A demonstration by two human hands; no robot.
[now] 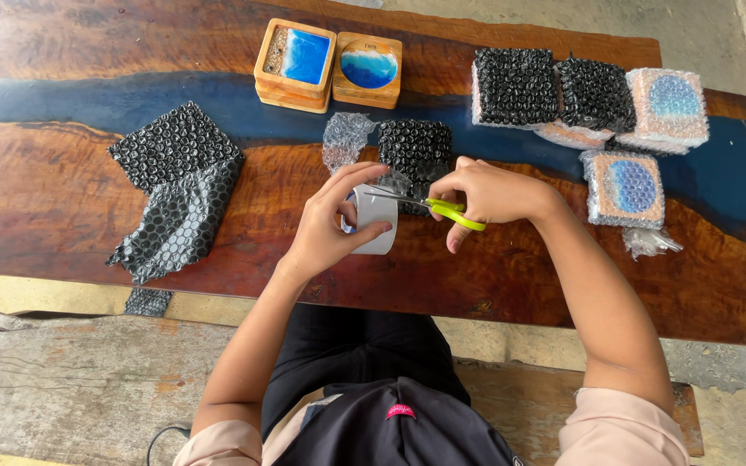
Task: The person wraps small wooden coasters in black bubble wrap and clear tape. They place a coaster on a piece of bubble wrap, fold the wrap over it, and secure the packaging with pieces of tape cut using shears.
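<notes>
Head view: the left hand holds a white roll of adhesive tape just above the worktop, fingers curled around the rim and thumb across the face, which keeps the roll steady and its free end presented to the blades. The right hand is closed around the yellow-green handles of a pair of scissors; the metal blades point left and meet the roll at its upper edge, so the cut falls close to the holding fingers.

A block wrapped in black bubble wrap lies directly behind both hands, touching or nearly touching the scissors, with a loose piece of clear bubble wrap at its left side. Loose sheets of black bubble wrap lie well to the left, within reach. Two unwrapped square wooden coasters with blue resin inlays stand at the far edge. Wrapped blocks in black and clear bubble wrap are grouped at the far right, apart from the unwrapped ones.

The worktop is a slab of dark reddish wood with a blue resin band running along its length. A worn wooden bench lies below it, and a bare concrete floor shows beyond
</notes>
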